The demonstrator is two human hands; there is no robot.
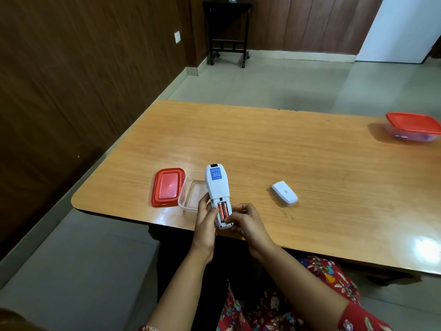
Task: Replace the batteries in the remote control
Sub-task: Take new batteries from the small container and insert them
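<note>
Remote (218,187) in L hand (205,220) grip; R hand (245,223) grip pinching batteries (223,210).

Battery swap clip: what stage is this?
Done: battery cover lies off on the table; two batteries sit in the remote. In hand: left hand holds it, right hand presses at them. Left: refit cover.

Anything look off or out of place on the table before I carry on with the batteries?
Nothing damaged or spilled. The battery cover lies loose on the table, right of the remote, whose compartment is open with two red batteries showing. The red lid sits beside its clear container.
</note>
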